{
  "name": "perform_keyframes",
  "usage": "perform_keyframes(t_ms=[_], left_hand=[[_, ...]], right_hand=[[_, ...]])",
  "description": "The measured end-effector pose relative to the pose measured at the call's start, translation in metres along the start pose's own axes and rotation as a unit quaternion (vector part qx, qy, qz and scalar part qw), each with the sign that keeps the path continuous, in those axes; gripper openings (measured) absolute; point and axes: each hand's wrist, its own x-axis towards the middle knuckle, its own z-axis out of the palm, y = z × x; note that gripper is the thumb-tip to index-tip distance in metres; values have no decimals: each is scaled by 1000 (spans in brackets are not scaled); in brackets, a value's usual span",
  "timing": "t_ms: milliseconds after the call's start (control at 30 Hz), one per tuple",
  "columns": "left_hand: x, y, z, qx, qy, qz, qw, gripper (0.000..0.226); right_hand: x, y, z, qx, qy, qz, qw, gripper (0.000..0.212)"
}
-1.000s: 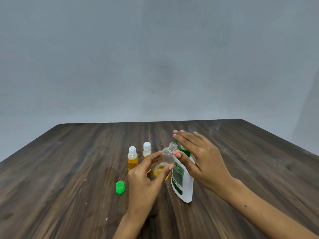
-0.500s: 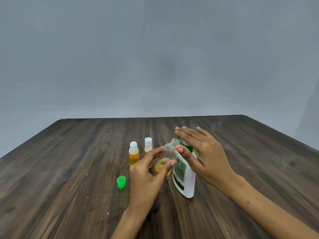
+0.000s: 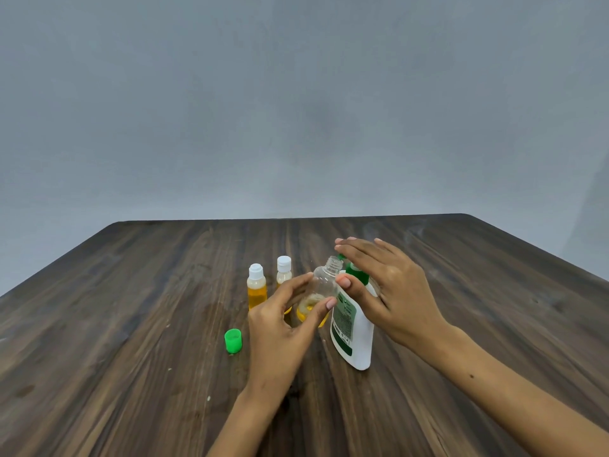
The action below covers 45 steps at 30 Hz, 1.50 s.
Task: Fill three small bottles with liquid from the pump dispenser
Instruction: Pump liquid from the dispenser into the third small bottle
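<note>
Barely altered from a second ago, the head view shows only the framing shifting, while the yellow pool in the open bottle (image 3: 321, 288) remains shallow, so this third fill looks far from done. Two capped bottles (image 3: 256, 285) stand filled behind on the desk (image 3: 131, 324), the green cap (image 3: 233, 340) lying loose nearby. Left hand (image 3: 283, 328) curls round the open bottle, tilting its neck under the nozzle. Right hand (image 3: 385, 288) lies flat-fingered over the pump dispenser (image 3: 352, 324), thumb against its side.
</note>
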Motion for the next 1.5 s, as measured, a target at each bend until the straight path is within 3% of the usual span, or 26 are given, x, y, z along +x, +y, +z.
perform_keyframes(t_ms=[1500], left_hand=[[-1, -1, -2, -3, -11, -14, 1000, 44]], right_hand=[[2, -7, -8, -22, -15, -2, 1000, 66]])
